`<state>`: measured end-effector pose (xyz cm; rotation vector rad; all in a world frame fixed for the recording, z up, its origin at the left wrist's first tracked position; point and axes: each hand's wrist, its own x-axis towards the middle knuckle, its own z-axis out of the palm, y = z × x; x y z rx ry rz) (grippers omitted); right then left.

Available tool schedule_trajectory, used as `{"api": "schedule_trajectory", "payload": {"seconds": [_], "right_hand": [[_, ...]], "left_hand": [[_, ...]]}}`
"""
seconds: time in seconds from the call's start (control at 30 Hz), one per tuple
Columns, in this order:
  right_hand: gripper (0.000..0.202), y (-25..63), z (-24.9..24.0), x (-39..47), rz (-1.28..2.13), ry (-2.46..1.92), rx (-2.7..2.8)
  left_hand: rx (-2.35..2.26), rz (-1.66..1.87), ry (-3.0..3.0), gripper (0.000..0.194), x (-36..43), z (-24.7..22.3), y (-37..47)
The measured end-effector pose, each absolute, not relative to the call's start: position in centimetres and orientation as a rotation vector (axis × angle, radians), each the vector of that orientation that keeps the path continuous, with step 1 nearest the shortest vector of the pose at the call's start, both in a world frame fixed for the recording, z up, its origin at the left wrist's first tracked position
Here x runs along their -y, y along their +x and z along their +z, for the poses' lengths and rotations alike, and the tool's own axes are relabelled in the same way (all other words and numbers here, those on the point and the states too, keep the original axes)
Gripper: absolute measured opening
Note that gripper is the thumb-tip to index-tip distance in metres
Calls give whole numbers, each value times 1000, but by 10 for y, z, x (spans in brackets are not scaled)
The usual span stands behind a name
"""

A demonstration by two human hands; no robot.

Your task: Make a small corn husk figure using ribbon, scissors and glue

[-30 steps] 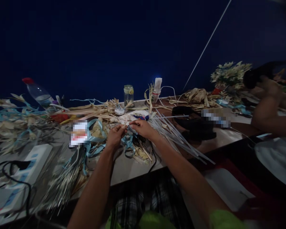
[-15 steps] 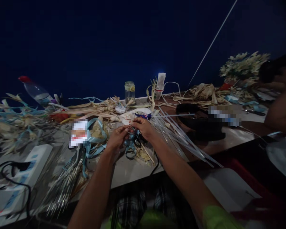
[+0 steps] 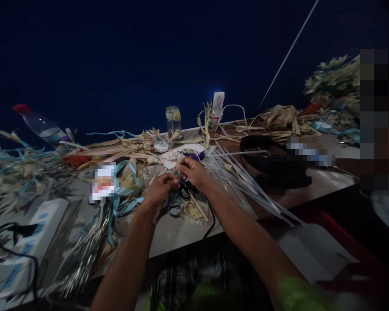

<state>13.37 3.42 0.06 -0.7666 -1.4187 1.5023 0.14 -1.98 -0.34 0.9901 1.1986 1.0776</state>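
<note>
Left hand [image 3: 160, 186] and right hand [image 3: 192, 171] meet over the cluttered counter [image 3: 181, 229], fingertips pinching a small pale strip [image 3: 178, 174] between them, black scissors [image 3: 187, 188] just below

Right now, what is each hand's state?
Left hand: fingers pinched shut on a small piece, too small to identify.
Right hand: closed on the same small piece.

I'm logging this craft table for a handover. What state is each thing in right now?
left hand: pinched on a small piece
right hand: pinched on the same small piece
glass jar: upright, lid on
plastic bottle: tilted, red cap on
blue ribbon: loose, looped
</note>
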Motion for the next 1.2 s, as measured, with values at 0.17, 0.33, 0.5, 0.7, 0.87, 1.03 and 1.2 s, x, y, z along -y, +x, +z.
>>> {"api": "schedule_trajectory", "payload": {"seconds": [0.17, 0.33, 0.5, 0.7, 0.87, 1.03, 1.2], "right_hand": [[17, 132, 0, -33, 1441, -829, 1412], [17, 130, -4, -33, 1473, -831, 1348], [17, 130, -3, -32, 1498, -829, 1343], [19, 132, 4, -28, 1586, -764, 1291], [24, 133, 3, -29, 1659, -724, 1249], [28, 135, 3, -31, 1695, -733, 1197], [30, 134, 1, -31, 1761, -782, 1223]], "left_hand": [[-1449, 1075, 1280, 20, 16, -14, 0], [-1608, 1041, 1511, 17, 20, -12, 1], [-1651, 1055, 1636, 15, 22, -10, 3], [-1389, 1003, 1213, 23, 21, -5, 1], [-1255, 1017, 981, 32, 25, 5, 2], [-1026, 1040, 862, 35, 25, 5, -1], [-1048, 1086, 803, 30, 25, 4, 0]]}}
